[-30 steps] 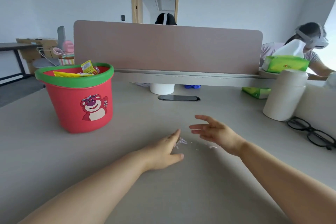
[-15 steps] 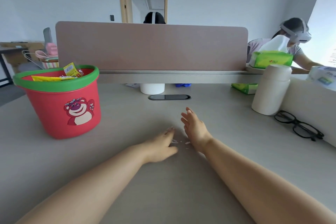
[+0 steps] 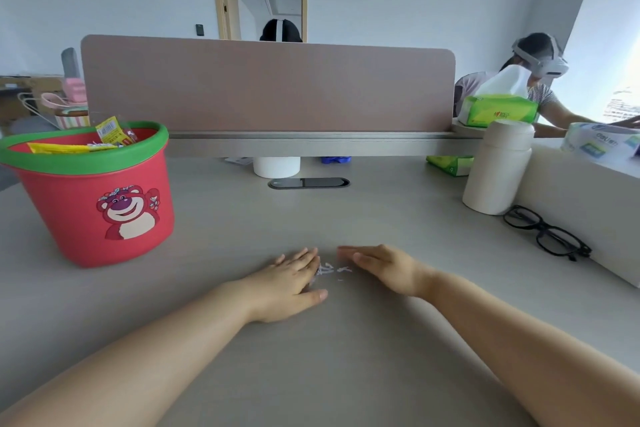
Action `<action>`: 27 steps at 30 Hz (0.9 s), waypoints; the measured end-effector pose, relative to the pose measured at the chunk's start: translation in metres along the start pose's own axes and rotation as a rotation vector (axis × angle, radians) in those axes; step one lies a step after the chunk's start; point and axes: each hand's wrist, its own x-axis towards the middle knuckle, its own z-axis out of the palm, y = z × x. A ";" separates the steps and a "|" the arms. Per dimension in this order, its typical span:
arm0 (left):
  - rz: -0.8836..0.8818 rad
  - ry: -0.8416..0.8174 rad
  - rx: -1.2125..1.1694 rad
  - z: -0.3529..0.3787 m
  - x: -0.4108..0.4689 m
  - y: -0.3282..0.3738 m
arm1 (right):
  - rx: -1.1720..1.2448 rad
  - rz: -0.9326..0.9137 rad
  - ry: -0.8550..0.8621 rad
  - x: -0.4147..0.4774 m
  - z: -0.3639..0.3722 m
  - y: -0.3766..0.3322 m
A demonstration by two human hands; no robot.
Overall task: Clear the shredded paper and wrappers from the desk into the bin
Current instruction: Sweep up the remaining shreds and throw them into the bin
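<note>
A small heap of white shredded paper (image 3: 330, 270) lies on the grey desk (image 3: 346, 357) between my two hands. My left hand (image 3: 289, 284) rests flat on the desk just left of the shreds, fingers extended and touching them. My right hand (image 3: 384, 267) lies flat just right of them, fingers pointing left. Neither hand holds anything. The red bin (image 3: 93, 198) with a green rim and a pink bear picture stands on the desk at the far left, with yellow wrappers (image 3: 86, 142) sticking out of it.
A pink divider panel (image 3: 266, 83) closes off the back of the desk. A white bottle (image 3: 497, 170), black glasses (image 3: 547, 232) and green tissue packs (image 3: 498, 109) sit at the right. A white cup (image 3: 276, 166) stands under the divider. A person wearing a headset (image 3: 540, 59) sits at the far right.
My right hand has turned from edge-on to flat on the desk, beside the shreds. My left hand has stayed against the shreds. The view has shifted slightly.
</note>
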 end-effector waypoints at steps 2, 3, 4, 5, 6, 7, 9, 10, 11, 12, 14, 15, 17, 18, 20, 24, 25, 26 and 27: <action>-0.007 -0.001 -0.007 0.000 -0.007 -0.005 | -0.086 0.069 0.138 -0.010 -0.015 0.011; -0.019 0.000 0.004 0.000 -0.010 -0.009 | -0.186 0.125 0.161 -0.014 -0.021 0.019; -0.034 -0.003 0.021 0.001 -0.012 -0.011 | -0.295 0.203 0.139 -0.019 -0.023 0.025; -0.050 -0.010 0.034 0.001 -0.013 -0.012 | -0.389 0.283 0.080 -0.023 -0.021 0.028; -0.060 -0.016 0.040 0.002 -0.013 -0.011 | -0.462 0.334 0.015 -0.026 -0.016 0.028; -0.062 -0.020 0.044 0.003 -0.011 -0.008 | -0.511 0.351 -0.029 -0.027 -0.007 0.025; -0.041 -0.011 0.050 0.003 -0.002 0.002 | -0.516 0.304 -0.049 -0.026 0.009 0.013; -0.025 -0.002 0.052 0.003 0.002 0.008 | -0.487 0.260 -0.053 -0.023 0.015 0.005; -0.014 0.006 0.057 0.002 0.006 0.013 | -0.433 0.218 -0.052 -0.020 0.018 -0.004; -0.006 0.016 0.059 0.002 0.008 0.016 | -0.327 0.177 -0.037 -0.017 0.019 -0.010; 0.002 0.041 0.041 0.003 0.008 0.016 | 0.095 0.132 0.001 -0.013 0.017 -0.019; -0.001 0.050 0.034 0.003 0.005 0.013 | 0.345 0.123 0.041 -0.013 0.015 -0.020; -0.010 0.056 0.025 0.002 -0.005 0.003 | 0.556 0.153 0.164 -0.019 0.003 -0.013; -0.023 0.044 0.021 0.000 -0.010 -0.005 | 0.469 0.181 0.206 -0.020 -0.003 -0.006; -0.021 0.013 0.028 -0.002 -0.020 -0.019 | -0.009 0.206 0.172 -0.022 -0.010 0.010; 0.007 -0.018 0.031 0.002 -0.018 -0.019 | -0.463 0.143 -0.068 -0.024 0.006 0.009; 0.012 -0.014 0.024 0.003 -0.014 -0.012 | -0.481 0.112 -0.088 -0.021 0.012 0.003; 0.018 -0.006 0.021 0.003 -0.010 -0.005 | -0.469 0.078 -0.106 -0.018 0.015 -0.002; 0.020 -0.001 0.027 0.003 -0.006 -0.001 | -0.424 0.049 -0.123 -0.015 0.016 -0.009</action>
